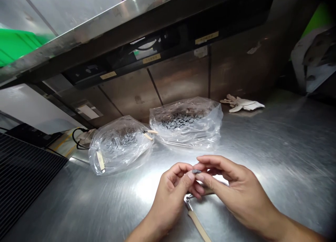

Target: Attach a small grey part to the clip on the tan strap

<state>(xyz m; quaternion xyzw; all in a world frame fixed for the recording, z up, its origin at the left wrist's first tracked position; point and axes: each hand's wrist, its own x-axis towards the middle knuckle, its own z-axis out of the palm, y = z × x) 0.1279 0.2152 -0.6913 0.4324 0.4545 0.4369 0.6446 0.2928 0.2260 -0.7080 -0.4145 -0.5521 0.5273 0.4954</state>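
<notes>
Between the fingertips of both hands is a small grey piece. My left hand pinches it from the left with thumb and forefinger. From the right, my right hand grips the same piece between thumb and fingers. A pair of pliers with beige handles lies on the metal table under and just below the hands. Behind them stands a clear plastic bag with many small grey pieces. Another clear bag, further left, also has grey pieces inside.
Beige-handled pliers rest at the left bag's right edge, and a beige-handled tool lies at its left. White gloves lie at the back right. A metal shelf overhangs the table. A ribbed black surface is at left.
</notes>
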